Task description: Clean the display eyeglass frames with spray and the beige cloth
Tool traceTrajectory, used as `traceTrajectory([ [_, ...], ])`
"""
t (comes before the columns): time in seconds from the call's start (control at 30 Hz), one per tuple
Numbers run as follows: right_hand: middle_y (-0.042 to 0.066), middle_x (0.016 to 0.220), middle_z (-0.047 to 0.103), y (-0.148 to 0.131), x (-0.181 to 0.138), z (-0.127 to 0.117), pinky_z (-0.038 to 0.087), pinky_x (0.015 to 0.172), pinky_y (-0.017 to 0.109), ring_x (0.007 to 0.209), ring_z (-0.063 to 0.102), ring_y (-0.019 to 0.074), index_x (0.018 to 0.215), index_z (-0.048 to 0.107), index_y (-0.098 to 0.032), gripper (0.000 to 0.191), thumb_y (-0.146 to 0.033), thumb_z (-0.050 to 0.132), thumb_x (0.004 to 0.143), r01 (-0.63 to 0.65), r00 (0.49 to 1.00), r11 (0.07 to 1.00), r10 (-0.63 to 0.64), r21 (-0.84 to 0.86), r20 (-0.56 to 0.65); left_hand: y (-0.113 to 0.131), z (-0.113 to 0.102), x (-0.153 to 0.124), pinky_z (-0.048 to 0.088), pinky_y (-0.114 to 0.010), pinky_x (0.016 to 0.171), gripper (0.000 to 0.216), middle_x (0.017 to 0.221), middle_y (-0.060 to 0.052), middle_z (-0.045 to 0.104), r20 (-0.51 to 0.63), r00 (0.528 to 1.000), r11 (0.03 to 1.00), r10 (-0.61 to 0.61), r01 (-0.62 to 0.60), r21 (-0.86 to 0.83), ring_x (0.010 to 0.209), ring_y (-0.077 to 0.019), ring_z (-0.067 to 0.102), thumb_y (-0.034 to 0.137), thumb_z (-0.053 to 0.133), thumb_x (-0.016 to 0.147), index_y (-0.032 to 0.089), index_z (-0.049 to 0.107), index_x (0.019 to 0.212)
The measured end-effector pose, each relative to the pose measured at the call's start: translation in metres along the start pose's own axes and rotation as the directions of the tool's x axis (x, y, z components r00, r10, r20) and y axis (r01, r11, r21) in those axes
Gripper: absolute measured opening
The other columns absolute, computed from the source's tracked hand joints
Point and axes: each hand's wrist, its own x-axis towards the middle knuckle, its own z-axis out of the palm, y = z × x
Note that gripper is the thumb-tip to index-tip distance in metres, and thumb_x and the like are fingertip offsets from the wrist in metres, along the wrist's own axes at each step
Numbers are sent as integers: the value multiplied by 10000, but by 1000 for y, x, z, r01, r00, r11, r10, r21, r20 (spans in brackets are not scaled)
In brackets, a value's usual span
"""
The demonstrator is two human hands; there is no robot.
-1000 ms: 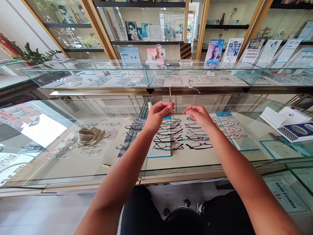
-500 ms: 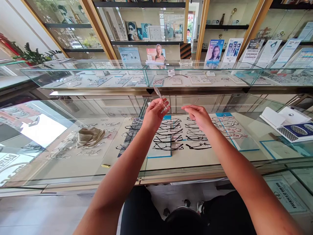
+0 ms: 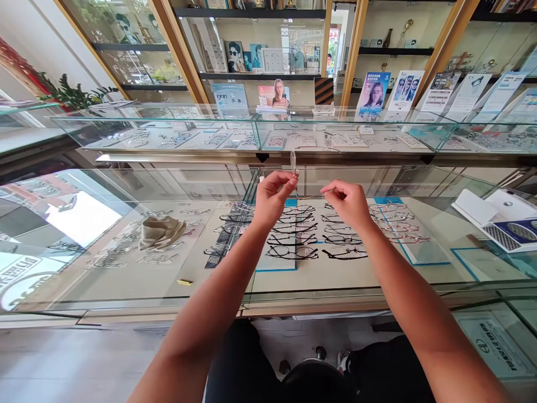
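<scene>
left hand: raised over the glass case, fingers pinched shut on one end of the thin glasses. the lens part sticks up above the thumb.
right hand: just to the right of the left hand, also over the glass case. its fingers are pinched shut on the thin arm of the same glasses.
where the glasses are: in the air between both hands, above the middle of the glass case, touching nothing but fingers.
grip: both hands are closed on the glasses. it looks like a light pinch with fingertips only.
how to do it well: i think the frame is very thin and would bend easily, so a soft pinch near the hinge looks best. keeping fingers off the lens would stop smudges. holding it over the case, not past its edge, looks safer.
how many: one pair of glasses in the hands. two hands. one folded cloth on the surface, left of the hands. one small yellow thing on the surface, below the cloth. two columns of dark frames lie inside the case under the hands, about five in each. more frames lie further off, too small to count.
</scene>
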Motion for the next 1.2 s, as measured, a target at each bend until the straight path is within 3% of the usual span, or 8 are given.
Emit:
traceTrajectory([
  [0.17,-58,589,465,-1,-5,10,376,669,345,598,398,142,946,901,-238,209,-359,730,934,78,995,997,-80,-25,-62,2,5,-6,631,-320,838,354,1095,-87,820,117,992,994,48,-59,93,1061,-223,764,559,939,896,231,829,972],
  [0.4,-55,611,518,0,-5,14,408,658,344,613,436,149,873,823,-249,219,-463,839,916,20,998,996,-14,92,-68,4,10,-13,650,-369,930,286,1238,-114,777,222,972,986,74,-105,131,1249,-271,730,521,896,950,243,842,987],
  [0.47,-15,739,672,-1,-4,14,466,687,347,692,559,172,929,802,-256,251,-486,889,882,13,1000,992,-10,125,-26,3,10,-14,649,-397,979,275,1290,-120,754,234,971,988,57,-88,128,1325,-291,703,517,903,946,250,851,985],
  [0.53,48,1022,812,-2,-3,14,543,767,365,884,699,218,1075,805,-268,339,-510,914,864,28,999,987,-34,156,36,3,10,-13,637,-438,1047,270,1316,-121,739,242,969,991,42,-71,116,1373,-304,683,514,916,938,253,859,976],
  [0.63,92,1320,820,-5,-2,14,610,914,419,1137,763,274,1237,813,-291,443,-575,884,904,48,987,981,-75,186,141,5,9,-12,597,-500,1149,282,1338,-123,739,264,965,995,12,-37,88,1401,-317,675,524,935,926,252,866,961],
  [0.83,92,1162,882,-9,-3,17,608,990,471,1113,798,299,1155,873,-256,449,-642,863,925,31,968,982,-76,185,240,11,8,-13,544,-545,1236,289,1333,-120,758,305,949,997,-73,70,20,1420,-335,676,522,974,889,254,879,938],
  [1.2,97,1181,895,-11,-4,17,629,1030,475,1124,813,293,1184,872,-249,433,-617,829,959,-21,969,971,-39,238,244,6,8,-11,670,-419,1011,306,1355,-115,779,336,937,992,-97,120,-47,1216,-260,778,520,960,910,258,872,1042],
])
